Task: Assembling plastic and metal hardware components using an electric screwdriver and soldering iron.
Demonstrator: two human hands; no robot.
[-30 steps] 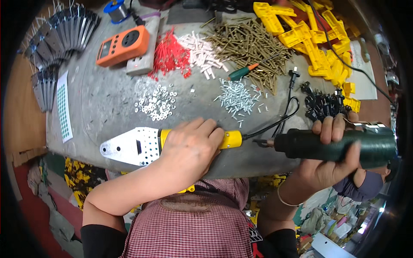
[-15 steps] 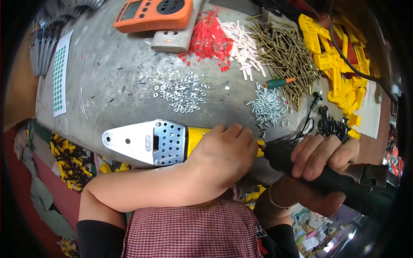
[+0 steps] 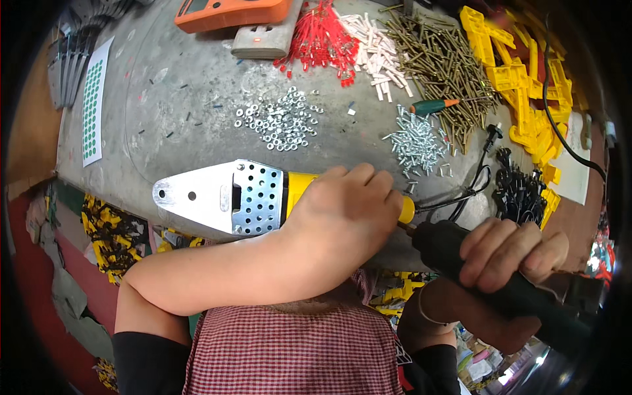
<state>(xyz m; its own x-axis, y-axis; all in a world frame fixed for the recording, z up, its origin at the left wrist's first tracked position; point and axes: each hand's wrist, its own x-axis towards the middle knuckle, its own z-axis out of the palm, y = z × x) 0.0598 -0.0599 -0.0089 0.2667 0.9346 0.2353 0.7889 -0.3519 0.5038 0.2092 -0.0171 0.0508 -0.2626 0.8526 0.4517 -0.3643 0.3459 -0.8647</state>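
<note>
My left hand (image 3: 349, 210) is closed around the yellow handle of a tool (image 3: 260, 197), which lies across the near edge of the table. A pointed, shiny metal plate with a perforated section sticks out to the left of its handle. The rounded yellow end shows just right of my fingers, with a dark cord running from near it. In my right hand (image 3: 517, 253) is a black power screwdriver (image 3: 441, 247), its fingers wrapped round the body. The bit points up and left, close to the yellow end; whether they touch I cannot tell.
Beyond the tool lie piles of nuts (image 3: 280, 122), silver screws (image 3: 416, 141), long brass-coloured screws (image 3: 438, 72), white sleeves (image 3: 378, 49) and red-wired parts (image 3: 326, 39). A green-handled screwdriver (image 3: 431, 106), yellow plastic shells (image 3: 520, 82), black cords (image 3: 517, 191) and an orange meter (image 3: 230, 14) are also there.
The whole view has shifted, so the table things sit higher in it. Relative to the tool, the power screwdriver has come slightly toward me. Both hands keep their grip.
</note>
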